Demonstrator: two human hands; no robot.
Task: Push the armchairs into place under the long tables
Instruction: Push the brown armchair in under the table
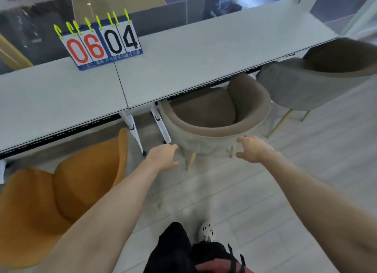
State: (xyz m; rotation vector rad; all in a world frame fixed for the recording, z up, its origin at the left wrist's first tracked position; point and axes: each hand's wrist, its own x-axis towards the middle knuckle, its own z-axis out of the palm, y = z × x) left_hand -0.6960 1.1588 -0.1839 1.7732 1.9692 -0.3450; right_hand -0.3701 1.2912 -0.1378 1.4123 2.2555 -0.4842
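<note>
Beige armchair (204, 109) half under tabletop (183, 65); orange armchair (61, 191) and grey armchair (302, 85) look undone. Left hand (164, 156) and right hand (254, 148) spread, empty.

A beige, round-backed fabric armchair (216, 117) stands upright with its seat partly under the pale grey long tables (204, 58), which are set end to end. An orange fabric armchair (61, 191) stands to the left, mostly clear of them, and a grey fabric armchair (316, 83) stands to the right.

The tabletop (183, 54) looks smooth and matt, the score cards (102, 44) on it glossy. Under its edge, the beige armchair (214, 122) is matt cloth on pale wooden legs (191, 160).
</note>
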